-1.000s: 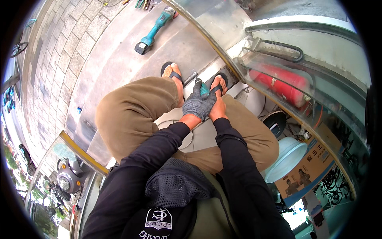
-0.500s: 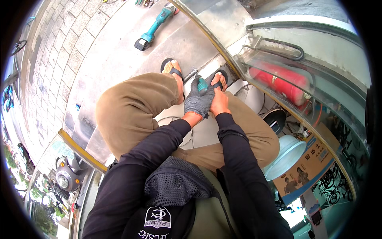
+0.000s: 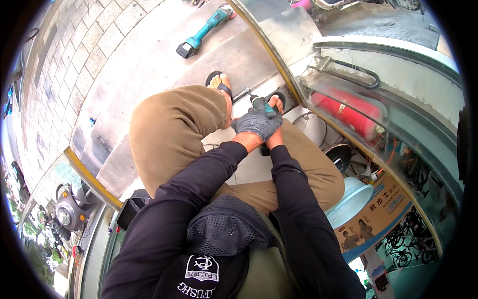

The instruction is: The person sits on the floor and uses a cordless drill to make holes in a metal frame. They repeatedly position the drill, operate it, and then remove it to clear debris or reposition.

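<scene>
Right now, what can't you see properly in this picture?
All in the head view:
Right hand: its fingers are hidden behind the gloved left hand.
Green held tool: most is covered by that glove, so its grip can't be seen.
Light blue basin: partly behind the brown trouser leg.
Pink thing: cut off by the top edge.

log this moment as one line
left hand: gloved, clasped over green power tool | right hand: mostly hidden beneath left | nearby: teal cordless tool ahead, red cylinder at right
</scene>
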Tool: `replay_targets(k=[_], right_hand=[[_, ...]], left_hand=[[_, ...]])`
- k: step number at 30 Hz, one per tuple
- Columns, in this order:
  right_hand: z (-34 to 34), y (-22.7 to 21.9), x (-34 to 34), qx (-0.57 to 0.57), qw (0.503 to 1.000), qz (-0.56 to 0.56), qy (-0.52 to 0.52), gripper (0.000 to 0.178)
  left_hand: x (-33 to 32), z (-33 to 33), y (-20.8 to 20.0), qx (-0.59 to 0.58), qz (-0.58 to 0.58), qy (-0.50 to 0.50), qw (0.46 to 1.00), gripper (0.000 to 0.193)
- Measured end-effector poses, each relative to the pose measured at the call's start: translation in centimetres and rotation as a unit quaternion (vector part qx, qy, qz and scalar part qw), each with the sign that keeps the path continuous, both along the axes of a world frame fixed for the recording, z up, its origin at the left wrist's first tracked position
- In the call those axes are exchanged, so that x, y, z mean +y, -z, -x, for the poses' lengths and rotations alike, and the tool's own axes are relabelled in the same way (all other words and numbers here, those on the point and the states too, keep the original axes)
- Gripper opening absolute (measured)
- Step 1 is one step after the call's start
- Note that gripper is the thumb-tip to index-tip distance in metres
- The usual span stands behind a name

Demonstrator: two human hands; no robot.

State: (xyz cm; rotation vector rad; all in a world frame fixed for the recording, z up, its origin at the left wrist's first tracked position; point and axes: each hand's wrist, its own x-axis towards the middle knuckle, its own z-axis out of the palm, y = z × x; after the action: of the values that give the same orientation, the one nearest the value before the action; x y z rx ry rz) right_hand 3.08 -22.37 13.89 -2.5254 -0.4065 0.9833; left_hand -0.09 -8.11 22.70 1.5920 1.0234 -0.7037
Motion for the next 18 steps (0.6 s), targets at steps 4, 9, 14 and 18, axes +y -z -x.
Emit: replay_targets(k=[4,9,14,18], right_hand=[[-3.6,-2.0,1.7,-0.007,0.990,0.050,-0.134,0.081],[-6.4,-4.6,4.3,-0.132,0.898,0.088,-0.410,0.022],[-8.6,-4.8,4.1,-0.165,0.832,0.074,-0.524,0.018],[-5.9,-4.2,1.4,-0.050,0.937,0.102,-0.330,0.026]], left_hand=[[-2.0,1.5,1.4,-0.056,0.036,-0.192,0.979,0.095],[-5.4,3.9,5.0,-0.099,0.032,-0.370,0.923,0.096],[-5.5,3.2,1.0,-0.010,0.092,-0.368,0.925,0.099],[-3.8,2.7,1.4,-0.067,0.021,-0.262,0.963,0.100]])
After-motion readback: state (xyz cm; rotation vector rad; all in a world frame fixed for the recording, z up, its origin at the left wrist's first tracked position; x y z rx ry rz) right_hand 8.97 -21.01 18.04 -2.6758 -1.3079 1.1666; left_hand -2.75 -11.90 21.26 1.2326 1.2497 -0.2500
